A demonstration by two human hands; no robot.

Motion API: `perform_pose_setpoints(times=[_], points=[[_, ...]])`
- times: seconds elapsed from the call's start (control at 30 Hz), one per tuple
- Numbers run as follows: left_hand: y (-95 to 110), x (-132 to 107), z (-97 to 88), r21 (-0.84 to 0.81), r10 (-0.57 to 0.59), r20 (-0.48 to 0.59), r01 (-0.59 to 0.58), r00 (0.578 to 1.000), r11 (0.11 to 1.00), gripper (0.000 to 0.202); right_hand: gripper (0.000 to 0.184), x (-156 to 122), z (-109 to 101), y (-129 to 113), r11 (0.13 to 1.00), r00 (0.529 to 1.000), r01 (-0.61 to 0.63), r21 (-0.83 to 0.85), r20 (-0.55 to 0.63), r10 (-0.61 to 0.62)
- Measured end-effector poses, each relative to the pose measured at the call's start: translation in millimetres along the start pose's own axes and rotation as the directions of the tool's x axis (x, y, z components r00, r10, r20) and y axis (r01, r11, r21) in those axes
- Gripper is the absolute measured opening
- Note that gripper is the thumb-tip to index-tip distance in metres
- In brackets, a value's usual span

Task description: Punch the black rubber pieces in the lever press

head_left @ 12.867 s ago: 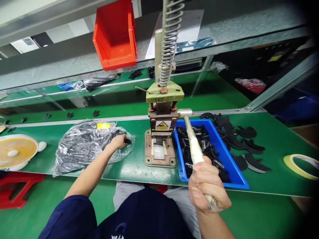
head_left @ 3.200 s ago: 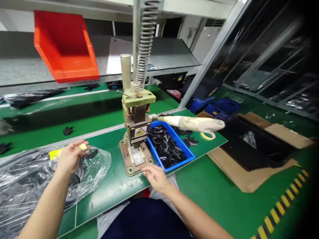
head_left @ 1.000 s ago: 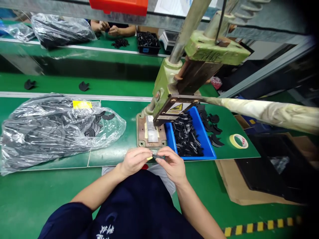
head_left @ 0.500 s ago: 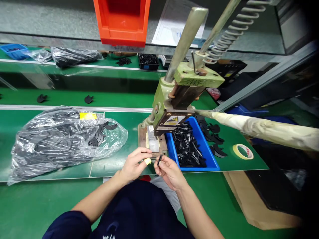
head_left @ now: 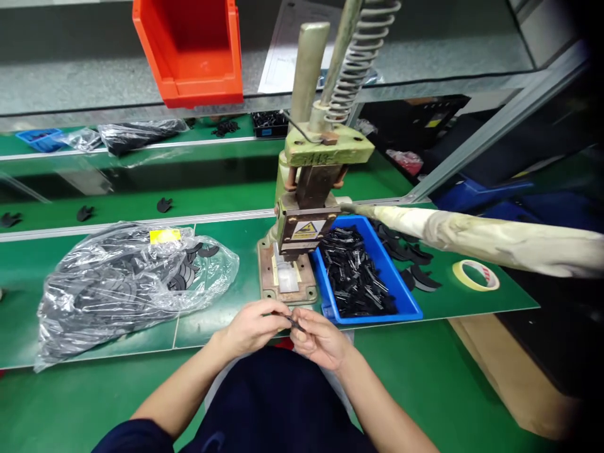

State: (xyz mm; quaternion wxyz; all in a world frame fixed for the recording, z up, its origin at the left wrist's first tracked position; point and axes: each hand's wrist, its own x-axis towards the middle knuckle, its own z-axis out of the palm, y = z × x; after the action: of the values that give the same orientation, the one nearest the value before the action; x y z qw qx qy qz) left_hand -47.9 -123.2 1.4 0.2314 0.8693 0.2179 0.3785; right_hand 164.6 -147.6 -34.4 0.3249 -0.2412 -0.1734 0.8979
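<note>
A small black plastic part [head_left: 296, 324] is pinched between my two hands, just in front of the bench edge. My left hand [head_left: 257, 324] closes thumb and fingers on its left end. From the other side my right hand [head_left: 321, 340] grips it with curled fingers. The fingers hide most of the part's shape. Directly beyond my hands stands a green hand press [head_left: 302, 226], its metal base plate [head_left: 267, 283] resting on the bench with a pale block [head_left: 287, 278] on it. Right of the base, a blue bin [head_left: 410, 308] holds many similar black parts [head_left: 356, 270].
A clear plastic bag [head_left: 127, 283] of dark curved pieces lies on the left. The press's wrapped lever [head_left: 472, 236] reaches across the right side, above a tape roll [head_left: 475, 275] and loose curved pieces [head_left: 419, 277]. An orange bin [head_left: 202, 91] sits on the shelf overhead.
My left hand has moved right and now grips the black part, which only my right hand held before. The camera view has shifted and turned a little.
</note>
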Motion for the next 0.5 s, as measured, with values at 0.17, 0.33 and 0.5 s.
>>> perform_pose_setpoints(times=[0.17, 0.33, 0.5], points=[[5, 9, -0.2, -0.071, -0.021, 0.043, 0.024, 0.999, 0.997, 0.015, 0.031, 0, -4, 0, 0.999, 0.998, -0.036, 0.038, 0.055, 0.034], [6, 18, 2.4, -0.076, -0.012, 0.084, 0.019, 0.996, 0.997, 0.014, 0.034, 0, -9, 2, 0.998, 0.999, -0.033, 0.045, 0.036, 0.032], [-14, 19, 8.1, -0.001, -0.104, -0.007, 0.104, 0.995, 0.995, 0.013, 0.031, -2, -3, 1, 0.986, 0.974, 0.167, -0.002, -0.153, -0.165]])
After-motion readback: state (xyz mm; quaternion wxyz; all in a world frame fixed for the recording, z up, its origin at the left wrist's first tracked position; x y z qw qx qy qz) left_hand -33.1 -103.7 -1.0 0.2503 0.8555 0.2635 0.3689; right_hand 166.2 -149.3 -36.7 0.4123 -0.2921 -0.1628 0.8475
